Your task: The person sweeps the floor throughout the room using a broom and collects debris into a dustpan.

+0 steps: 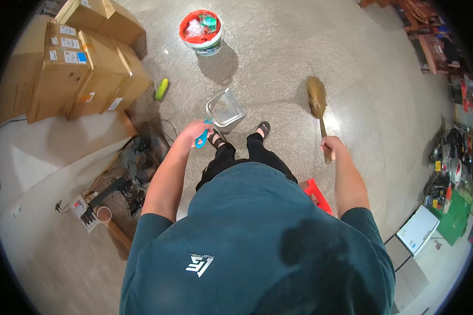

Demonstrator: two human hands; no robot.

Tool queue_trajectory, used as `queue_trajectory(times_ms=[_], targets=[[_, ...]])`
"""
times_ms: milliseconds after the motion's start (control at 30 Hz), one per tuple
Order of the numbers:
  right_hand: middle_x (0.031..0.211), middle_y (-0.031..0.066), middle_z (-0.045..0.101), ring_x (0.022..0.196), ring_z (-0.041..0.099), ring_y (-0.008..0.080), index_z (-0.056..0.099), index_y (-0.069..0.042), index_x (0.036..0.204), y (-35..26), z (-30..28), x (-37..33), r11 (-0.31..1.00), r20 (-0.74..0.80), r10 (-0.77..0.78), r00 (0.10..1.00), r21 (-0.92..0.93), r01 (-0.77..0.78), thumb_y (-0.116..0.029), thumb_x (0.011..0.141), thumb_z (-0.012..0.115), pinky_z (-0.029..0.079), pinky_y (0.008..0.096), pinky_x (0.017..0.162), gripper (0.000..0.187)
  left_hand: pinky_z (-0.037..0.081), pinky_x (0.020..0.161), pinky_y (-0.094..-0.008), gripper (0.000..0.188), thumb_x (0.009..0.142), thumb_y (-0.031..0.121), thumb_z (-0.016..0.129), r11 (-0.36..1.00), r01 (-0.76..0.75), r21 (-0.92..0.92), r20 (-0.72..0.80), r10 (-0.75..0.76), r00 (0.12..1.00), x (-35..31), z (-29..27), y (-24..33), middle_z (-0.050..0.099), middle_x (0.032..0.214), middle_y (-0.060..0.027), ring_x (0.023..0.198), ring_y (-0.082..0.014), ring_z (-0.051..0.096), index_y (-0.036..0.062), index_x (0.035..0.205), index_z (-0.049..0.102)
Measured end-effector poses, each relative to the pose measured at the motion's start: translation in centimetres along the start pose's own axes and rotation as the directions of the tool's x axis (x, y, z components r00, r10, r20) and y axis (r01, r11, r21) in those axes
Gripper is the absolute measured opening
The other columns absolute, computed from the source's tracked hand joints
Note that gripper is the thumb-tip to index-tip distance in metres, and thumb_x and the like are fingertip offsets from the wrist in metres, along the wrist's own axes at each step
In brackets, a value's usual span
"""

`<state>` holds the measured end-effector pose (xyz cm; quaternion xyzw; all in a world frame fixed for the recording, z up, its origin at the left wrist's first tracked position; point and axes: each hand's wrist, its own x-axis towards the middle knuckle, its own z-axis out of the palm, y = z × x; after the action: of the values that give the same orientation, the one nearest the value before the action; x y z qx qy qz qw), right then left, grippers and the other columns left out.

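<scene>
My left hand [193,131] is closed around the blue handle of a dustpan [232,122]. Its see-through pan reaches out ahead of the hand, in front of my feet, and I can make out nothing clearly inside it. Out to the right, my right hand [333,145] grips a straw hand broom [316,97] near the end of its stick. The broom's brown bristle head points away from me over the grey floor. Whether either tool touches the floor I cannot tell.
A white bucket [209,48] with a red rim holds crumpled plastic. Cardboard boxes [63,79] are stacked at the left, near a yellow-green long object [162,89]. Tangled cables [136,163] lie left of me, a red plastic item [320,197] by my right side. Clutter lines the right edge.
</scene>
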<state>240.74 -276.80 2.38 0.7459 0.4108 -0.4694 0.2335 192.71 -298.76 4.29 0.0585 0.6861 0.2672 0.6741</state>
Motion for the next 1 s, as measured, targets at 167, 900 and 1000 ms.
queue_trajectory(times_ms=[167,900,1000], targets=[[0.059,0.0068,0.048,0.045,0.047,0.0182,0.046,-0.001,0.071,-4.8,6.3,0.5,0.759,0.085,-0.009,0.996,0.649,-0.048,-0.005,0.068,0.048,0.041,0.0287,0.042,0.005,0.034,0.038,-0.025,0.008,0.074,0.015,0.06,0.987,0.075,0.145,-0.017,-0.073,0.997,0.2,-0.1,-0.4,0.055,0.063,-0.001,0.051,-0.0078,0.049,0.0078,0.074,0.057],[0.069,0.0046,0.057,0.055,0.053,0.0115,0.043,-0.006,0.13,-1.3,5.8,-20.4,0.939,0.437,-0.318,0.841,0.27,0.215,-0.002,0.068,0.049,0.042,0.0237,0.049,0.062,0.031,0.037,-0.0266,0.009,0.077,0.019,0.061,0.982,0.186,-0.035,-0.011,-0.187,0.982,5.8,-1.1,1.8,0.059,0.062,-0.0003,0.047,-0.0096,0.052,0.0116,0.073,0.059],[0.062,0.0068,0.054,0.046,0.05,0.011,0.037,-0.002,0.132,0.0,5.0,-22.5,0.914,0.417,-0.365,0.833,0.332,0.234,0.004,0.069,0.047,0.04,0.0235,0.042,0.065,0.031,0.037,-0.0272,0.008,0.076,0.018,0.062,0.986,0.159,-0.056,-0.04,-0.161,0.986,5.6,-2.1,0.8,0.06,0.063,-0.0012,0.046,-0.0106,0.051,0.0115,0.075,0.059]])
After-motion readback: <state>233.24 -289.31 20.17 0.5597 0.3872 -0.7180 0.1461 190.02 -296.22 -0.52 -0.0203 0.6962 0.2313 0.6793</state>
